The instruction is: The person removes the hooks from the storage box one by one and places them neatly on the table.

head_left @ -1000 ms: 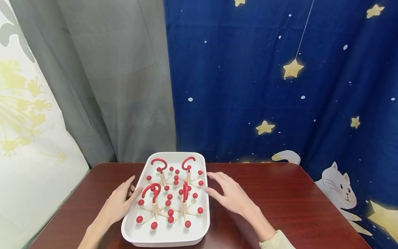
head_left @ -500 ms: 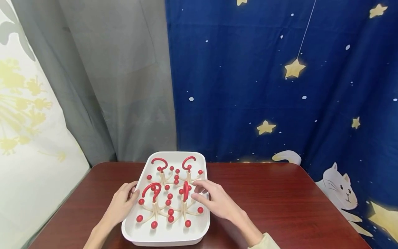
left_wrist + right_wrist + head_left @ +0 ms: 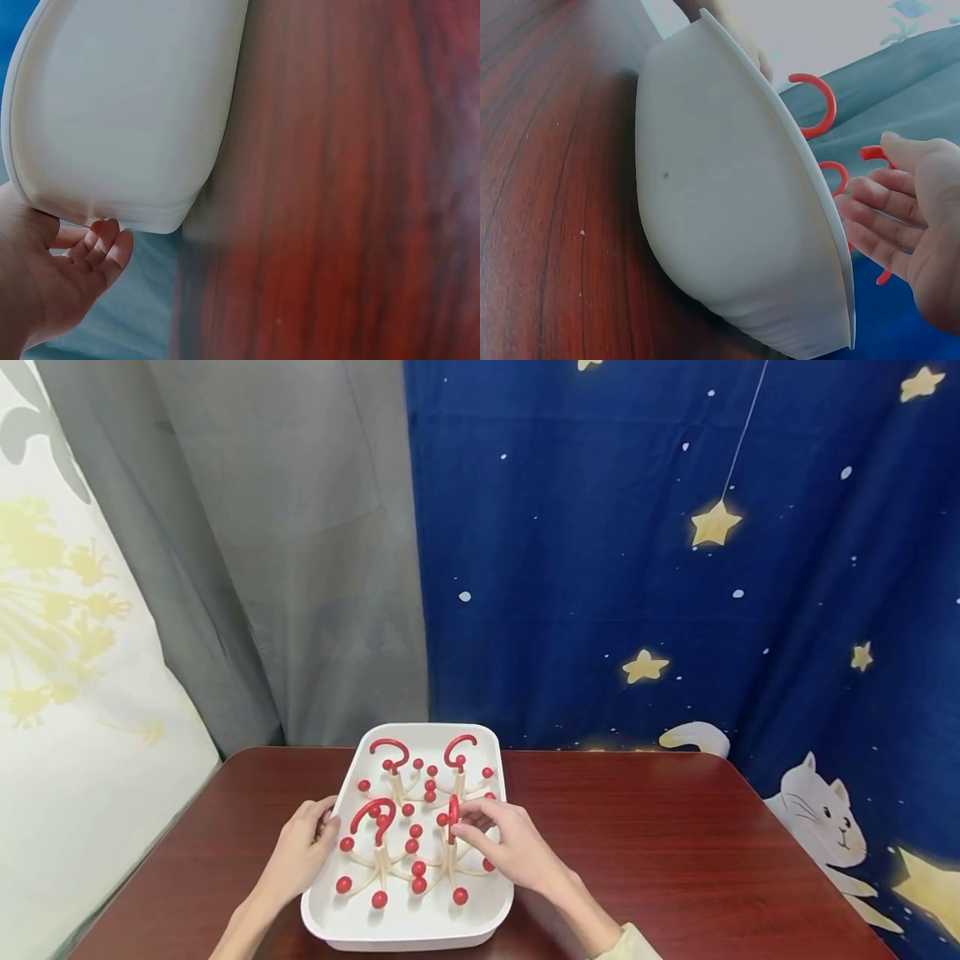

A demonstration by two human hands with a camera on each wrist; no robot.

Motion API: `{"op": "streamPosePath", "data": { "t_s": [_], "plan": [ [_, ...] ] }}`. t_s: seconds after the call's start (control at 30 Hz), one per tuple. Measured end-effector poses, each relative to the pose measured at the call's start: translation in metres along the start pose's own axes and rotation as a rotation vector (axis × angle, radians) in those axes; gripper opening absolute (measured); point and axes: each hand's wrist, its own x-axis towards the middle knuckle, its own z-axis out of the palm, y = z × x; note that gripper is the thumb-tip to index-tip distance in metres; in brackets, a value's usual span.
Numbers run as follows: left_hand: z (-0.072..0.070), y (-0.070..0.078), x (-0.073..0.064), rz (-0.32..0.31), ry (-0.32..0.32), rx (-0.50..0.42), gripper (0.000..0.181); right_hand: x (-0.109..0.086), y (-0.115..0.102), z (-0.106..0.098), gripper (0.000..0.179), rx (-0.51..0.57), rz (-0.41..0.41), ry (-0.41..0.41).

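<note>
White tray (image 3: 420, 935), rounded corners, low rim, on table (image 3: 637, 843). L hand (image 3: 300, 852) holds its L rim, thumb at top edge, fingers bent outside. Inside tray, near-R hanger (image 3: 451, 860): upright, cream, splayed arms tipped w/ red balls; red hook (image 3: 453, 806) on top, edge-on from head; R hand (image 3: 517, 847) pinches hook, thumb + index. Near-L hanger (image 3: 381, 858): same build, hook opening L. Behind: far-L hanger (image 3: 396, 787), hook opening L; far-R hanger (image 3: 460, 782), hook opening R. Beyond: gray curtain (image 3: 330, 568), navy star curtain (image 3: 570, 577). L wrist cam only: fingertips against tray's outer wall. R wrist cam only: dark speck (image 3: 666, 175) on R outer wall.
</note>
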Motion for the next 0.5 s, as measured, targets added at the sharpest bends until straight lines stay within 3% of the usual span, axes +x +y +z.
{"op": "streamPosePath", "data": {
  "t_s": [0.5],
  "plan": [
    [0.0049, 0.0086, -0.0013, -0.024, -0.018, -0.03, 0.037, 0.0036, -0.0038, 0.0045, 0.016, 0.041, 0.045, 0.028]
  ]
}}
